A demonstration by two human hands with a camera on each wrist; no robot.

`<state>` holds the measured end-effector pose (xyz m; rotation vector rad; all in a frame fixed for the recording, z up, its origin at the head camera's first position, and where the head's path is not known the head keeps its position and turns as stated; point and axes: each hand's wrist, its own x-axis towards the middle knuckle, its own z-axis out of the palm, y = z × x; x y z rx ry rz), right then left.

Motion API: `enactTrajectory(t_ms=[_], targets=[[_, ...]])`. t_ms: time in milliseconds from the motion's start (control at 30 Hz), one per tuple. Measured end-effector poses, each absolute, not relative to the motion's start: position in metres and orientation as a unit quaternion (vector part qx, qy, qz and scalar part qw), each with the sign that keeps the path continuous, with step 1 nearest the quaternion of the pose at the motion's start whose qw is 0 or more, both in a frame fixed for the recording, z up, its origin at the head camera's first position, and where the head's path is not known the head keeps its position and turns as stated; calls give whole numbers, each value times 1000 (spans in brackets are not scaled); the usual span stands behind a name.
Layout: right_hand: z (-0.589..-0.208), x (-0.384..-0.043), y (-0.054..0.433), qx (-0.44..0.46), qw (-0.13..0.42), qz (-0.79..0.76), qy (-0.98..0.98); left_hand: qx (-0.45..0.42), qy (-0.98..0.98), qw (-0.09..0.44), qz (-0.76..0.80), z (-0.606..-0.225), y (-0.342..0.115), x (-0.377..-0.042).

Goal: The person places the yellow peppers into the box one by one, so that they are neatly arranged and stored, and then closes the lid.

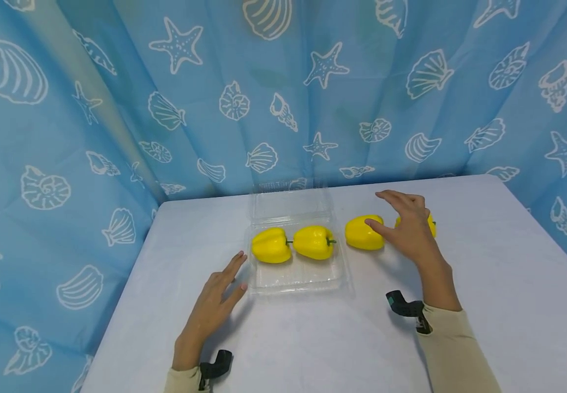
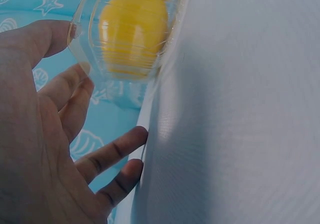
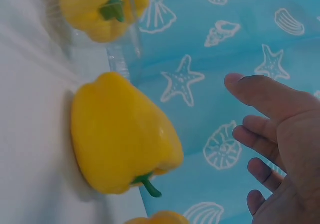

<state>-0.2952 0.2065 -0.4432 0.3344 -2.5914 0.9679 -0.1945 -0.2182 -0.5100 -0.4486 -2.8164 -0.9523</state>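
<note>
Two yellow bell peppers, a left one [image 1: 270,246] and a right one [image 1: 312,243], lie in a line inside a clear plastic clamshell box [image 1: 293,283], its lid folded back. Beside that box, on its right, a third bell pepper [image 1: 363,234] rests on the table. My right hand [image 1: 413,229] hovers with spread fingers and partly hides a fourth bell pepper [image 1: 432,225]; nothing is in its grasp. At the box's left side is my left hand [image 1: 212,305], fingers extended; in the left wrist view its thumb and fingertips [image 2: 82,69] are right at the clear wall.
A white-covered table [image 1: 293,338] carries everything. Behind and at both sides hangs a blue curtain [image 1: 283,87] with white shells and starfish. The raised lid [image 1: 290,204] stands toward the back edge. Each wrist wears a black camera mount [image 1: 403,305].
</note>
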Motion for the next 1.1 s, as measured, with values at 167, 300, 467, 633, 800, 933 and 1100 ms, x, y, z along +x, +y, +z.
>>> enactTrajectory(t_ms=[167, 300, 467, 633, 800, 933, 1100], targets=[[-439, -294, 215, 102, 176, 339, -918, -143, -934, 67, -321, -510, -218, -194], [-439, -294, 223, 82, 161, 334, -925, -138, -935, 67, -320, -510, -218, -194], [-441, -294, 234, 55, 139, 320, -936, -141, -935, 69, -319, -510, -218, -193], [-445, -294, 246, 32, 132, 312, -940, -138, -935, 63, -321, -509, -217, -194], [-450, -293, 256, 10, 119, 319, -940, -135, -936, 63, -320, -509, -217, -193], [-454, -292, 264, -9, 105, 335, -936, -137, -936, 67, -318, -510, -216, -193], [-457, -293, 271, -27, 85, 341, -936, -137, -936, 68, -318, -510, -216, -194]])
